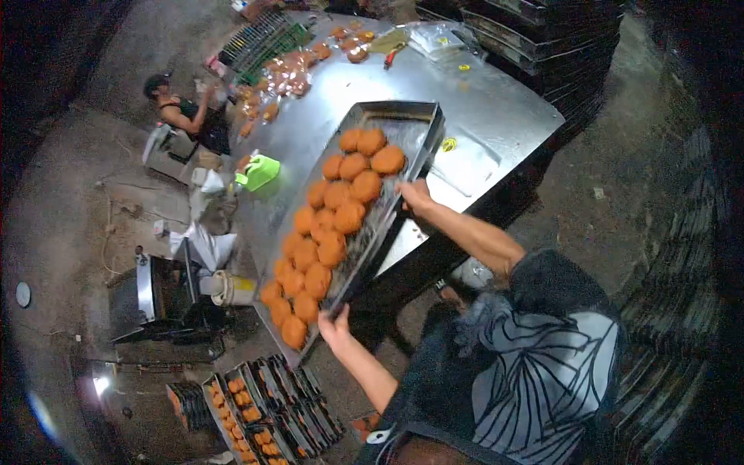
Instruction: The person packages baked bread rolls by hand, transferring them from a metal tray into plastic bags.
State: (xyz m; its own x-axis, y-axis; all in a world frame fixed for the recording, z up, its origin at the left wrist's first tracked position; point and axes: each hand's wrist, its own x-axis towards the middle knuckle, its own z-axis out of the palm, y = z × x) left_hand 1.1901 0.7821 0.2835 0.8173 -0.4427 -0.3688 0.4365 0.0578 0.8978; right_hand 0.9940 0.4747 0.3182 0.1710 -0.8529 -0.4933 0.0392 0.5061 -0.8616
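A long dark metal tray is held at a slant over the edge of the metal table, with many round, golden-brown buns crowded along its far side. My left hand grips the near rim close to the tray's lower end. Further up the same rim, my right hand is closed around the edge. Part of the tray's near side shows bare metal. Fingers under the tray are hidden.
On the metal table lie wrapped buns, plastic bags and a bright green plastic container. Stacked trays stand at the right; bun-filled trays sit below. A person works beyond the table.
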